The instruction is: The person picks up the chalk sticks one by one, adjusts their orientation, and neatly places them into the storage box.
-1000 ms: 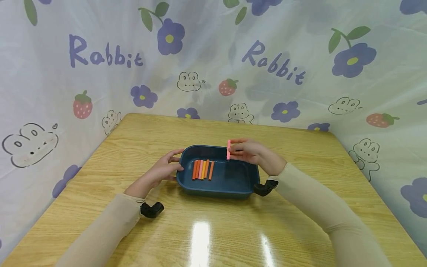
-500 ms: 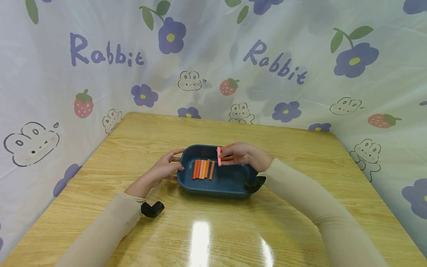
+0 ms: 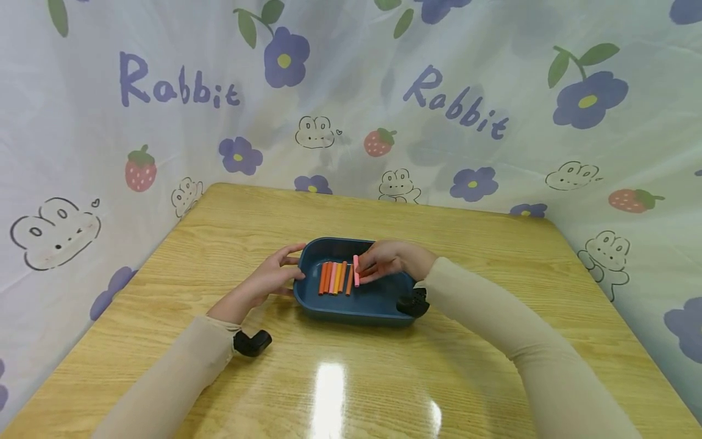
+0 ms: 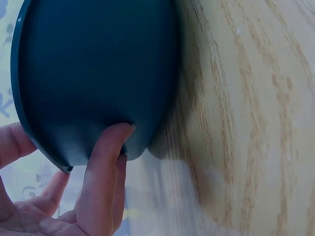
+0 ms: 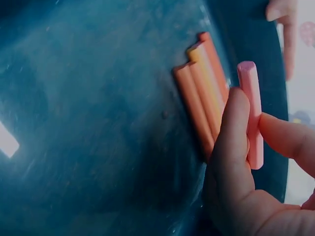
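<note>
A dark blue tray (image 3: 378,302) with rounded corners stands on the table. My left hand (image 3: 269,279) holds its left end, with fingers on the outer wall and one fingertip over the rim. Inside, a row of crayons (image 3: 331,278) in orange, pink and yellow lies side by side at the left. My right hand (image 3: 397,259) reaches into the tray and pinches a pink crayon (image 5: 252,115) between thumb and fingers. That crayon is just right of the row, close over the tray floor and roughly parallel to the others.
The wooden table (image 3: 263,390) spreads around the tray. Behind and at both sides hangs a white curtain (image 3: 351,85) printed with flowers, strawberries and rabbits. A black wrist mount (image 3: 414,303) on the right arm overlaps the tray's near right corner in the head view.
My right hand has moved left and down into the tray, carrying the pink crayon from over the far rim to beside the row. My left hand has stayed on the tray's left end.
</note>
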The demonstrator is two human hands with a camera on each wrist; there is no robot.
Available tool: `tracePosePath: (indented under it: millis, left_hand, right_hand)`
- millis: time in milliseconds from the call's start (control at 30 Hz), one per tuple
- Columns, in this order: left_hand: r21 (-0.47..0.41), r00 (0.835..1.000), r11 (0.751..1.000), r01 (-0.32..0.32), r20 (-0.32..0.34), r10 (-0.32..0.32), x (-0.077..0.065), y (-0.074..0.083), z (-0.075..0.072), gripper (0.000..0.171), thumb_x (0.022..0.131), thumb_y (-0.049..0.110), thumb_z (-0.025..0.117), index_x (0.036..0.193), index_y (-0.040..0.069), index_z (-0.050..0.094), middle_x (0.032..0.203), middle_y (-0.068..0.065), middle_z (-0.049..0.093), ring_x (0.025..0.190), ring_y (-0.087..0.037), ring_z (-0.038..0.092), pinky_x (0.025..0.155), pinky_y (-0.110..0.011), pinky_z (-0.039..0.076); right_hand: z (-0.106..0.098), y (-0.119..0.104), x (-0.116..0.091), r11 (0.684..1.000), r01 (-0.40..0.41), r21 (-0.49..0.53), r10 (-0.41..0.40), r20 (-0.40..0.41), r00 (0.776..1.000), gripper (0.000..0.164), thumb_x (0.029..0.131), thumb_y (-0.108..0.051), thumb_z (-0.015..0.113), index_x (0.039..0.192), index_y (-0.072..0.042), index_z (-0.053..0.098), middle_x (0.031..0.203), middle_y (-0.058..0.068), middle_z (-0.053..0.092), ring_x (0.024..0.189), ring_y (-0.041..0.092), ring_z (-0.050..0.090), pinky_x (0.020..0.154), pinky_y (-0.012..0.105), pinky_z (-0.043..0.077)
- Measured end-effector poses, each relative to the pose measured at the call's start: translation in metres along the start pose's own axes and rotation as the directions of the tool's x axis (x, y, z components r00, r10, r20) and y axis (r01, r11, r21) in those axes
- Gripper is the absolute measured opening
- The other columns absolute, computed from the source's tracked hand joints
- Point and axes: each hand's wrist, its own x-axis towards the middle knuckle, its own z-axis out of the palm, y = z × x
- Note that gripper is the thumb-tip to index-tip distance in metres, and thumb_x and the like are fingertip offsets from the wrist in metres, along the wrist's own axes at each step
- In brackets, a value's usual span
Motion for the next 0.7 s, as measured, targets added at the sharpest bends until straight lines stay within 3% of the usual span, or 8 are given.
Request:
tracePosePath:
  millis: [267,500,700]
  left_hand:
    - [-0.006,1.0,1.0,-0.006,0.003,0.006,-0.0013,0.0002,-0.0001,0.067,0.088,-0.002,0.052,0.147,0.014,0.026,0.139,-0.025,0.031,0.109,-0.041,0.051,0.07,-0.043,0.055]
    - [-0.005,1.0,1.0,-0.008,0.0,0.008,-0.0009,0.0004,0.0009,0.066,0.088,-0.002,0.051,0.147,0.014,0.026,0.138,-0.025,0.031,0.108,-0.04,0.052,0.069,-0.043,0.055]
    - [-0.011,1.0,1.0,-0.003,-0.007,0.003,-0.0011,-0.0004,0.0007,0.066,0.088,-0.002,0.052,0.147,0.014,0.026,0.138,-0.025,0.031,0.107,-0.04,0.052,0.069,-0.044,0.055]
  right_hand:
    - [0.0064,0.0026,0.0069,0.987,-0.103,-0.126,0.098,-0.047,0.994,0.023,0.088,0.01,0.053,0.111,0.011,0.049,0.094,0.018,0.052,0.078,0.024,0.057,0.067,0.029,0.055]
    - [0.0079,0.0022,0.0062,0.986,-0.12,-0.115,0.115,-0.049,0.992,0.024,0.088,0.009,0.053,0.112,0.013,0.052,0.095,0.02,0.055,0.078,0.025,0.061,0.077,0.033,0.053]
    - [0.0049,-0.0003,0.0008,0.986,-0.072,-0.148,0.072,-0.006,0.997,0.023,0.087,0.009,0.053,0.109,0.014,0.053,0.098,0.019,0.056,0.084,0.024,0.059,0.085,0.036,0.05]
